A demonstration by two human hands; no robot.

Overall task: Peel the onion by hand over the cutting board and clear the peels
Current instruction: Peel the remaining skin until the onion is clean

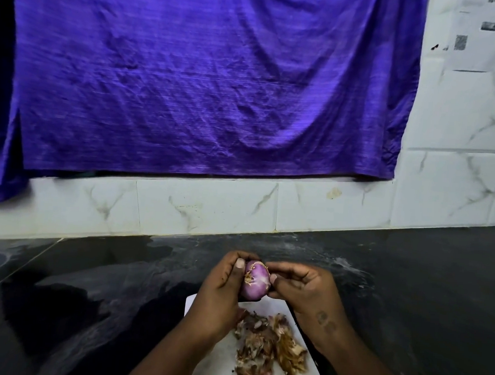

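A small purple-skinned onion [255, 279] was held up between both hands, just above the far edge of a white rectangular cutting board [222, 366]. The left hand [223, 289] gripped it from the left, fingers curled behind and the thumb pressed against its near face beside the dry root end. The right hand [304, 287] pinched its right side, thumb tip against the skin and forefinger curled over the top. A loose pile of brown and pinkish papery peels [269, 352] lay on the board beneath the wrists. The board sat on a glossy black stone counter [407, 281]. Behind ran white marble-patterned wall tiles [268, 211], with a wrinkled purple cloth [203, 79] hanging over them.
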